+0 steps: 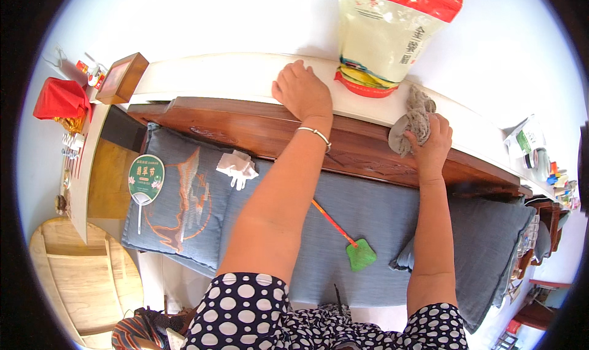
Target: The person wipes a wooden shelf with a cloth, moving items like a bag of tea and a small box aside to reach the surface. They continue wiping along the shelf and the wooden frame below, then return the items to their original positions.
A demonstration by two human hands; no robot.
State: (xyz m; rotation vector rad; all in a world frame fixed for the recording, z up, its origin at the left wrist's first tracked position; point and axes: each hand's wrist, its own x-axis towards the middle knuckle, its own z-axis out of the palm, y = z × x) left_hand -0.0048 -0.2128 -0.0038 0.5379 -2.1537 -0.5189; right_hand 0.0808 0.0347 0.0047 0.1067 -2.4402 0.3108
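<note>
My right hand (433, 144) grips a crumpled grey-brown rag (418, 120), which lies against the white ledge (233, 80) above the wooden sofa back. Part of the rag sticks up past my fingers toward the bag. My left hand (304, 92) rests on the same ledge with its fingers curled in, nothing visible in them; a bangle (316, 136) circles that wrist. Between and beyond my hands stands a large cream pouch bag (383, 46) with red top and bottom bands, upright on the ledge. Neither hand touches it.
Below the ledge runs a carved wooden sofa back (245, 128) with grey-blue cushions (362, 196). On them lie a green fly swatter (361, 255), white gloves or cloth (237, 166) and a round green hand fan (146, 178). A wooden frame (123, 79) stands at the ledge's left end.
</note>
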